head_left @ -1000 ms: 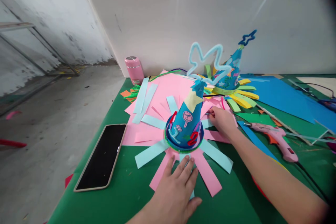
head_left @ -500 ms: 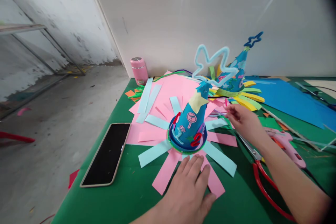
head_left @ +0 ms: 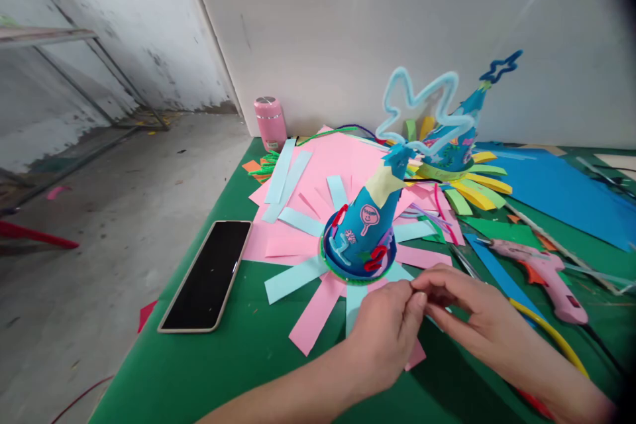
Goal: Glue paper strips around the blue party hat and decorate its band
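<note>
My left hand [head_left: 380, 338] and my right hand [head_left: 464, 308] meet fingertip to fingertip over the front right paper strips. Both are pinched closed, and whatever is between the fingers is hidden. Just beyond them stands a blue cone party hat [head_left: 365, 228] with a cream star, a red 2 and other small decorations. A light blue pipe-cleaner star [head_left: 422, 103] rises from its tip. Pink strips [head_left: 315, 315] and pale blue strips [head_left: 293, 281] fan out around its base. A bright pink pipe cleaner [head_left: 442, 212] lies behind my right hand.
At left lies a phone [head_left: 206, 275]; a pink flask [head_left: 271, 122] stands at the back. A second decorated hat [head_left: 452, 142] is behind. On the right are a pink glue gun [head_left: 546, 271], blue paper [head_left: 561, 189] and scissors [head_left: 467, 264], partly hidden by my right arm.
My right hand has come from the back right, near the pink pipe cleaner, to the front of the hat. My left hand has moved right and its spread fingers have closed in a pinch.
</note>
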Motion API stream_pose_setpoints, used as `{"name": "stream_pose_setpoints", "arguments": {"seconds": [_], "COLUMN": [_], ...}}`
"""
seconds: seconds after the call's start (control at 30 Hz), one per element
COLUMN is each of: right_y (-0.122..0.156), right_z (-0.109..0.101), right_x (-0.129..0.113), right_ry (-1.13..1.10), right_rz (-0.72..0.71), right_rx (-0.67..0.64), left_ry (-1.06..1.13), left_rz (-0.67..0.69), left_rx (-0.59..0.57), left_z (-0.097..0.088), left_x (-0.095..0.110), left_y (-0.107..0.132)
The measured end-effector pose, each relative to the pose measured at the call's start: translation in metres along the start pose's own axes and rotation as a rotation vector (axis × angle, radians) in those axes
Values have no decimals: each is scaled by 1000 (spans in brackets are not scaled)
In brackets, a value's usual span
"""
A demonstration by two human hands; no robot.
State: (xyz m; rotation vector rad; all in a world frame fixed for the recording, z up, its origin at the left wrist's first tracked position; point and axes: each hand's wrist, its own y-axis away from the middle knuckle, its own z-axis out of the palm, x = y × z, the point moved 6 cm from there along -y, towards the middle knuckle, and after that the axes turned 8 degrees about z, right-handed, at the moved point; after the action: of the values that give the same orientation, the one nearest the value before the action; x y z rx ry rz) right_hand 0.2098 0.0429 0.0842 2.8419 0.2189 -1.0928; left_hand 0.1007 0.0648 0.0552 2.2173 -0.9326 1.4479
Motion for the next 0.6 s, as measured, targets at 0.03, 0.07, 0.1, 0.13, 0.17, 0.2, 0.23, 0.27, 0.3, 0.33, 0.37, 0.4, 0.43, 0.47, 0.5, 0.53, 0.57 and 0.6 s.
{"name": "stream_pose_setpoints", "arguments": {"seconds": [0.03,0.07,0.1,0.13,0.17,0.2,0.23,0.27,0.3,0.33,0.37,0.4,0.43,0.47,0.5,0.53,0.57,0.6], "right_y": [-1,-2,-2,-1,-1,-1,-1,0,0,1,2,3,5,7,9,11,12,13], "right_z": [4,7,10,13,17,21,25,28,30,31,32,32,32,32,32,31,30,29], "right_x": [2,2,2,1,-1,-2,-3,-3,-3,-2,-1,0,1,2,4,5,6,7], "right_ry": [1,9,21,33,38,36,30,25,26,36,56,86,125,167,209,246,276,297], "right_rz": [-10,-32,-59,-87,-115,-133,-145,-152,-159,-164,-173,-186,-200,-218,-236,-256,-277,-300], "right_rx": [13,30,46,55,51,32,8,-9,-13,-10,0,17,38,63,91,118,142,155], "left_ry": [-70,-134,-185,-223,-253,-278,-300,-319,-341,-363,-385,-401,-410,-410,-403,-391,-377,-365], "left_rz": [-8,-7,-1,9,17,22,28,34,40,48,62,85,114,148,182,214,239,256], "left_rx": [-18,-40,-60,-78,-94,-108,-121,-135,-145,-155,-162,-168,-173,-176,-176,-175,-172,-167], "left_z": [-3,-5,-7,-8,-9,-9,-9,-8,-8,-8,-7,-7,-7,-7,-7,-7,-7,-7], "left_x": [-4,-6,-8,-10,-12,-13,-14,-14,-15,-15,-15,-14,-12,-11,-9,-7,-6,-5], "left_y": [2,4,6,8,9,11,12,14,15,16,18,19,21,23,24,26,27,28]}}
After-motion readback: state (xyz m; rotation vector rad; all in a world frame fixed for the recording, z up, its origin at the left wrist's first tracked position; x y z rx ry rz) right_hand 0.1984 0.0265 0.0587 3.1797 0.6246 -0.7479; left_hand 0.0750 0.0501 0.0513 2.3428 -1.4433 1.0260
